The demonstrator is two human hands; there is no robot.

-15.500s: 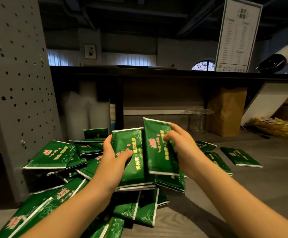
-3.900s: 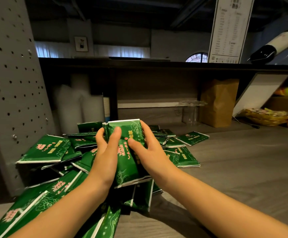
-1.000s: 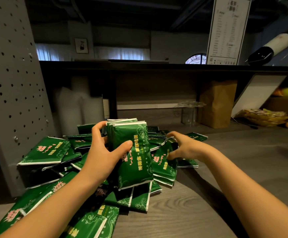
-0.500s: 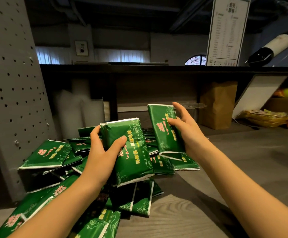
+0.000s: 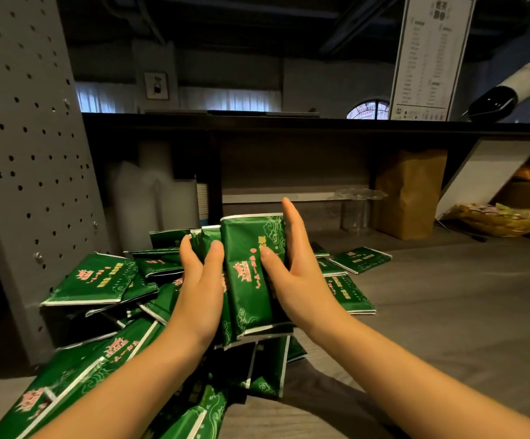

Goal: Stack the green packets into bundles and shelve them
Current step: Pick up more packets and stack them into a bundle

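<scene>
A bundle of green packets [image 5: 251, 274] stands upright in front of me, held between both hands above the wooden counter. My left hand [image 5: 199, 286] grips its left side, thumb on the front face. My right hand [image 5: 292, 274] clasps the right side, fingers up along the edge and thumb across the front. A loose pile of green packets [image 5: 99, 280] spreads below and to the left. Several more packets [image 5: 360, 259] lie flat to the right.
A grey perforated panel [image 5: 26, 153] rises at the left. A dark shelf [image 5: 320, 125] runs across the back, with white stacked cups [image 5: 149, 198], a clear plastic container [image 5: 355, 210] and a brown paper bag [image 5: 411, 191] under it. The wooden counter [image 5: 447, 312] extends right.
My right hand brought the packet it had lifted over to the bundle and set it against the front. Both hands now clasp the bundle together.
</scene>
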